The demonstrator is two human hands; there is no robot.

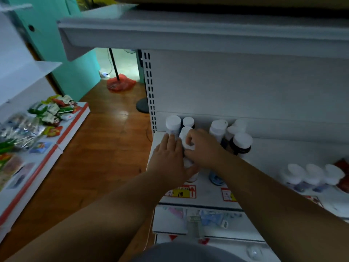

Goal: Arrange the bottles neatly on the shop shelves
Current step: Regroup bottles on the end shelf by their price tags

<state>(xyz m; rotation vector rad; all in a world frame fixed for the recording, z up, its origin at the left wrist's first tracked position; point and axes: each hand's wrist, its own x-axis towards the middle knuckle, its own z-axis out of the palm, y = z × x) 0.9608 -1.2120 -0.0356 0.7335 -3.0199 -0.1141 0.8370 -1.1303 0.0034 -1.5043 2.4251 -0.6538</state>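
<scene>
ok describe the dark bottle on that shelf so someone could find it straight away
Start at the white shelf that both hands reach over. Right of the right hand stands a cluster of white-capped bottles against the back panel. The dark bottle is the front one of that cluster: its body is black under the white cap, while its neighbours look pale.

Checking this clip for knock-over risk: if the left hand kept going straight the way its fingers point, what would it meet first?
Most likely the tall white-capped bottle at the shelf's back left corner. The left hand points up-shelf, fingertips already at its base. Whether they touch is unclear.
</scene>
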